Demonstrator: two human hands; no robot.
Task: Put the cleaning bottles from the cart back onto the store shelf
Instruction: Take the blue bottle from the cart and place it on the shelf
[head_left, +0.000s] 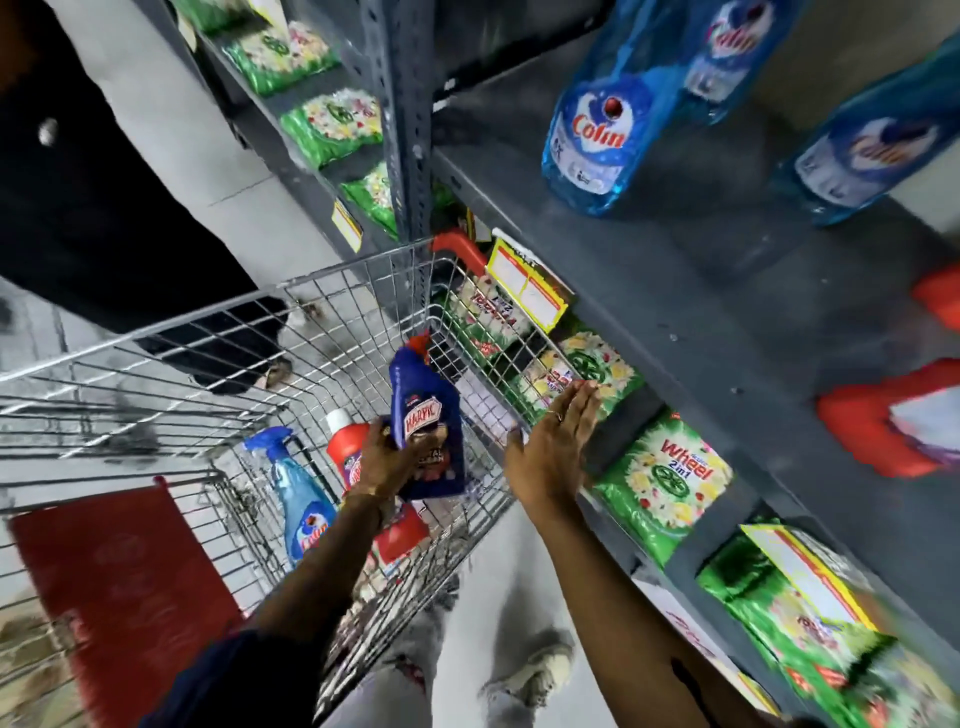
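Head view: we see a wire cart (208, 374) at centre-left.
Left hand (387, 457): gripping the blue Harpic bottle (428, 415) above the cart.
Right hand (553, 447): open, fingers flat, at the cart's rim.
Shelf (701, 291): ours at right.

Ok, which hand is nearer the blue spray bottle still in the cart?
Left. The left hand grips the dark blue Harpic bottle just right of the blue spray bottle. The right hand is farther right, open at the cart edge by the shelf.
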